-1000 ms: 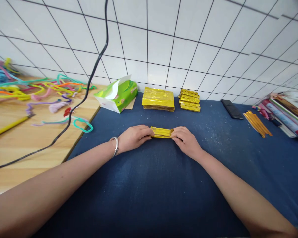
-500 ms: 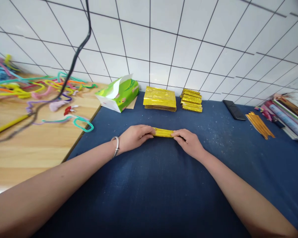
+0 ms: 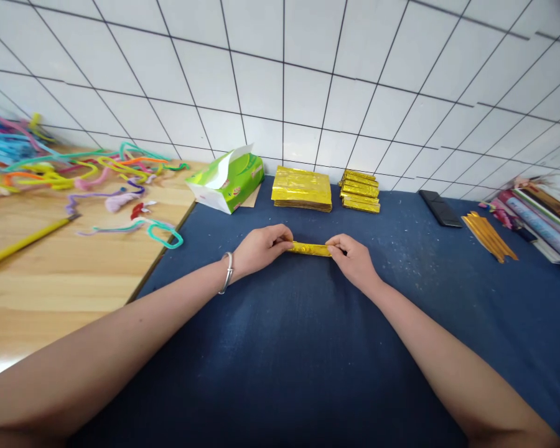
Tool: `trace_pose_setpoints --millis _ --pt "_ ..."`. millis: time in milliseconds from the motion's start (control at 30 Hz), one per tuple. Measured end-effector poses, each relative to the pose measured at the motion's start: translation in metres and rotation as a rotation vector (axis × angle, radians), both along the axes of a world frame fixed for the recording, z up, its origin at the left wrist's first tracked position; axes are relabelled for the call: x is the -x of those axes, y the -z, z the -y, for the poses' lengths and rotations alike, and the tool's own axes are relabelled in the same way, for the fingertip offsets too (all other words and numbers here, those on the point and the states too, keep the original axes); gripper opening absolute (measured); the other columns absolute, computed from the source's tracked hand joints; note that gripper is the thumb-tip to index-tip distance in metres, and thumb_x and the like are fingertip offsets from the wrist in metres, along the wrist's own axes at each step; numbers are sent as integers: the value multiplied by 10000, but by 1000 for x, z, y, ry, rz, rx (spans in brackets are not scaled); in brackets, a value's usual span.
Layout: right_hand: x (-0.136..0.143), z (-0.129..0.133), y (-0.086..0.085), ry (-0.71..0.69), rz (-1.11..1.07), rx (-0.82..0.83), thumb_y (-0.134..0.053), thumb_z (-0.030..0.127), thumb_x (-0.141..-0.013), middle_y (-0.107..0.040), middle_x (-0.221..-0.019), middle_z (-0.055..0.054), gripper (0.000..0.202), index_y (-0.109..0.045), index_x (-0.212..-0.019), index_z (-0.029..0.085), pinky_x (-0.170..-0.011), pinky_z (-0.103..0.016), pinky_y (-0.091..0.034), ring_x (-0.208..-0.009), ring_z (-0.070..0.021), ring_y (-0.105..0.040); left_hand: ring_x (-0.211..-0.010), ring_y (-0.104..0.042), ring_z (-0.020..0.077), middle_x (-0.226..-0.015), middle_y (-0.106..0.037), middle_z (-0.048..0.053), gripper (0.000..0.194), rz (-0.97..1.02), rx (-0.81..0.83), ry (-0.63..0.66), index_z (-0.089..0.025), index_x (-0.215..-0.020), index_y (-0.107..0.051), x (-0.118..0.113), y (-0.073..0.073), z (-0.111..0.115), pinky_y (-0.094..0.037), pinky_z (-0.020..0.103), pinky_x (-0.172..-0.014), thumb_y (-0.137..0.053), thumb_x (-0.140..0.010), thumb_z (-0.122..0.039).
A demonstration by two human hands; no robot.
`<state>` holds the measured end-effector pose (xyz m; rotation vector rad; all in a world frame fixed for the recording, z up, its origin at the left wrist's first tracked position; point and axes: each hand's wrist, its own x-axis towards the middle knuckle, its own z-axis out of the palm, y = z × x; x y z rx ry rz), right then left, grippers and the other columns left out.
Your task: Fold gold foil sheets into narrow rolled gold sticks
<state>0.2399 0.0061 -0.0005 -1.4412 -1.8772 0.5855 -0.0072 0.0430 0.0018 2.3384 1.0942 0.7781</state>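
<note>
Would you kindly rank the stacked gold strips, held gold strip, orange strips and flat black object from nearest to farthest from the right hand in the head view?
From the right hand:
1. held gold strip, at its fingertips
2. stacked gold strips, behind it
3. flat black object, back right
4. orange strips, farther right

Green box (image 3: pixel 242 180) before a white tiled wall (image 3: pixel 261 81); tangled colourful fuzzy strands (image 3: pixel 89 179) strewn across a pale wooden tabletop (image 3: pixel 93 274), yellow stick (image 3: pixel 28 242) lying near them; black phone (image 3: pixel 439 208) lying flat, apparently books (image 3: pixel 541 225) piled at far right
</note>
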Motion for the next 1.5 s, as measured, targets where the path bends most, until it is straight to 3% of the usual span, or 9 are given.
trace_pose_setpoints --millis 100,233,367,567,900,1233,1500 --pt "1 0 0 16 12 -1 -473 232 -818 -627 -755 27 145 -607 -871 222 -680 -267 -409 -701 -136 -573 -692 -608 93 -784 -648 -30 118 72 115 10 -187 -887 -562 -1 -2 0 -455 197 -637 -542 -831 -289" --pt "1 3 -2 24 72 -23 -464 225 -821 -642 -793 21 165 -622 -867 225 -710 -265 -401 -752 -140 -575 -651 -589 85 -731 -635 -49 105 37 173 -83 -192 -833 -572 -5 -3 0 -428 189 -612 -579 -791 -288" --pt "2 3 -5 34 130 -40 -465 203 -819 -657 -822 15 171 -631 -855 225 -724 -267 -392 -780 -145 -569 -634 -558 87 -713 -620 -49 79 -21 140 -146 -199 -806 -578 -10 -3 -2 -389 196 -589 -574 -781 -273" --pt "1 0 -2 13 235 -106 -495 168 -803 -635 -771 -1 145 -632 -806 214 -735 -275 -379 -790 -155 -536 -622 -546 100 -696 -614 -36 62 -93 109 -148 -202 -788 -580 -15 -4 -6 -353 205 -563 -555 -776 -258" --pt "-2 -9 2 49 339 -74 -539 217 -812 -647 -778 -1 95 -632 -822 229 -724 -280 -370 -792 -162 -540 -659 -543 124 -745 -589 -8 50 -226 -19 -157 -195 -792 -553 -20 -3 -4 -364 231 -592 -533 -791 -241" --pt "1 -3 0 97 458 -103 -566 255 -820 -633 -781 -15 62 -622 -832 232 -733 -294 -343 -790 -171 -527 -825 -567 182 -891 -573 44 224 -347 -100 -253 -193 -881 -572 -16 0 1 -388 289 -707 -537 -834 -410" --pt "-5 -3 2 26 423 -82 -546 254 -841 -654 -821 -10 153 -639 -961 254 -767 -303 -331 -848 -175 -529 -736 -547 136 -764 -608 -9 162 -242 -49 -108 -194 -830 -580 -9 3 -6 -347 265 -715 -561 -834 -355"
